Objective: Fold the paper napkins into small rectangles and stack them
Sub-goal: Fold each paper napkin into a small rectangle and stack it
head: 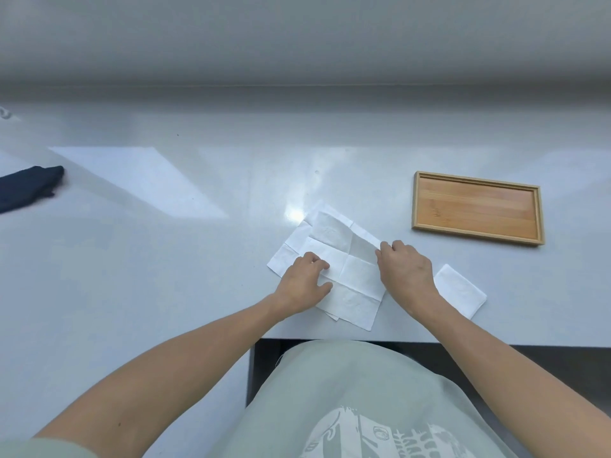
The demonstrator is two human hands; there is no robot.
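The unfolded napkin (344,259) is pressed flat by the left hand (302,282), while its right edge is pinched by the right hand (405,267).

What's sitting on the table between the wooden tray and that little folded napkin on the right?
Nothing: in the head view, only bare white table separates the wooden tray from the folded napkin. The right hand lies just left of that stretch.

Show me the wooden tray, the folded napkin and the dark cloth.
wooden tray (476,208): head view, bare floor of the tray.
folded napkin (461,290): head view, middle of its top.
dark cloth (28,188): head view, middle of the fabric.
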